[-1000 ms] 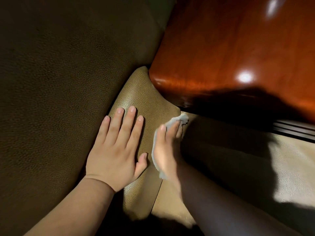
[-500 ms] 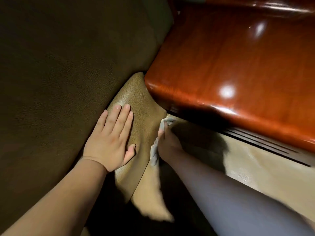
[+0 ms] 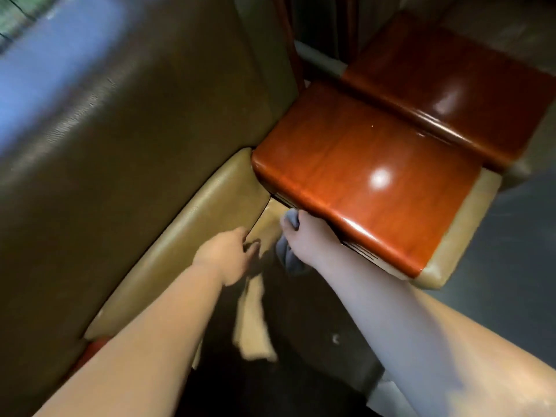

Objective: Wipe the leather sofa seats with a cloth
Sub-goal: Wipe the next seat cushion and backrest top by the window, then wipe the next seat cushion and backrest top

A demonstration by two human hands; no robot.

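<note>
The tan leather sofa seat (image 3: 252, 326) lies in shadow between my arms, with a lighter olive lumbar cushion (image 3: 192, 224) along the dark backrest (image 3: 120, 139). My left hand (image 3: 228, 254) is at the cushion's lower edge, fingers curled down over it toward the seat. My right hand (image 3: 304, 236) holds a pale grey cloth (image 3: 288, 254) bunched against the seat, right under the glossy wooden armrest (image 3: 361, 182). Most of the cloth is hidden by the hand, and the picture is motion-blurred.
The red-brown wooden armrest overhangs the seat on the right, with a tan leather front end (image 3: 457, 236). A second wooden armrest (image 3: 469, 91) sits behind it. Dark floor (image 3: 511, 251) lies to the right.
The view has pulled back and up. My left hand slid from flat on the cushion to its lower edge with fingers curled. My right hand with the cloth stays under the armrest.
</note>
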